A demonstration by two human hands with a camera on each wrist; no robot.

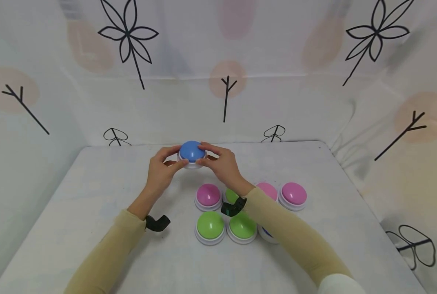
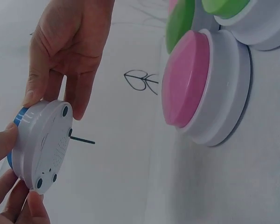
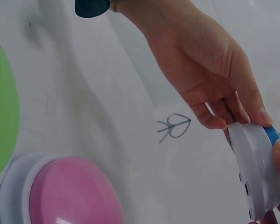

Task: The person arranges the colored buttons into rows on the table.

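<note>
A round push button with a blue dome [image 1: 191, 151] and white base is lifted above the table near its back edge. My left hand [image 1: 159, 169] pinches its left side between thumb and fingers. On the opposite side, the right hand [image 1: 223, 165] grips the rim the same way. The white underside [image 2: 53, 147], with small dark feet and a patch of tiny holes, faces the left wrist camera. Nearest below the hands stands a pink button [image 1: 209, 195]. Beside it, a green button [image 1: 231, 196] is partly covered by the right wrist.
In front sit two more green buttons, left [image 1: 210, 225] and right [image 1: 242, 225], beside a blue one [image 1: 267, 232] mostly under the right sleeve. Two pink buttons, inner [image 1: 267, 190] and outer [image 1: 293, 193], stand farther right. A patterned cloth [image 1: 178, 110] hangs behind the white table [image 1: 93, 192].
</note>
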